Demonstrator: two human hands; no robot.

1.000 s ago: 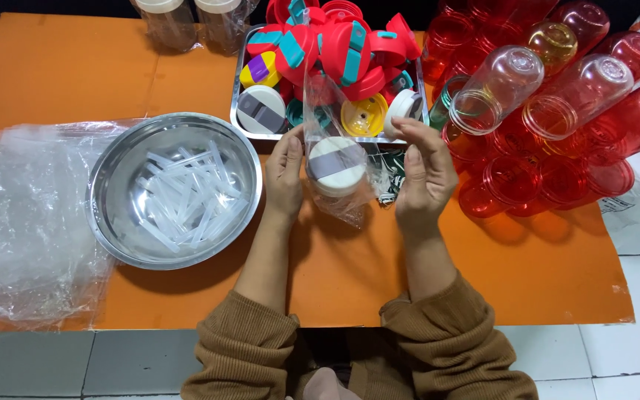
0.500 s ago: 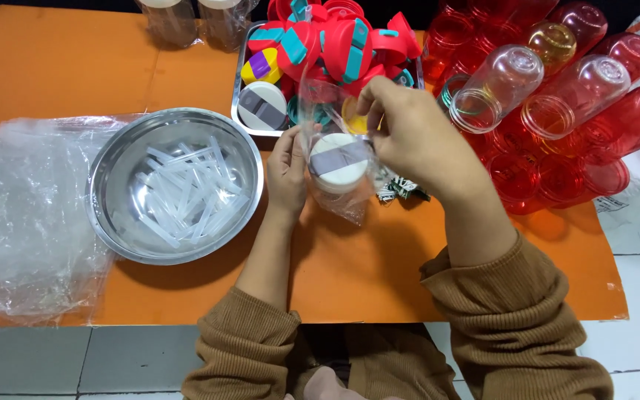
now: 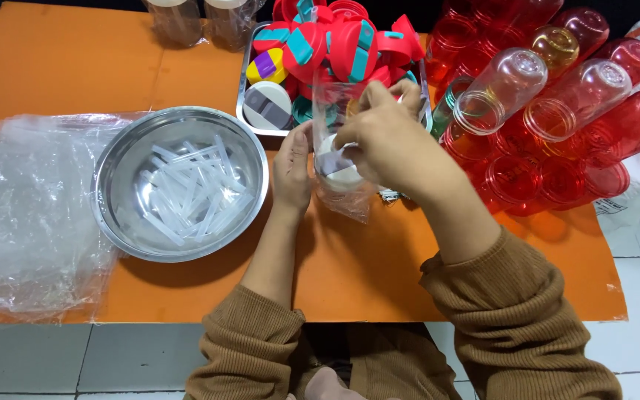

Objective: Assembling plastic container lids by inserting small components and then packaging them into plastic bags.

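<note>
My left hand (image 3: pixel 292 167) holds the side of a clear plastic bag (image 3: pixel 346 198) with a white and grey lid (image 3: pixel 338 169) inside it. My right hand (image 3: pixel 387 137) is over the bag's open top, fingers pinched on the plastic near the lid. Both hands hover above the orange table (image 3: pixel 350 274), just in front of a metal tray (image 3: pixel 255 126) piled with red, teal, yellow and purple lids (image 3: pixel 335 41).
A round steel bowl (image 3: pixel 120 222) holding several clear plastic straws (image 3: pixel 187 189) sits left of my hands. Crumpled clear plastic bags (image 3: pixel 27 207) lie at far left. Several red and clear bottles (image 3: pixel 557 111) are stacked on their sides at right. Two clear jars (image 3: pixel 201 18) stand at the back.
My right hand has moved from the bag's right side up and over its top. The left hand stays on the bag, and the bag's top is now drawn upward.
</note>
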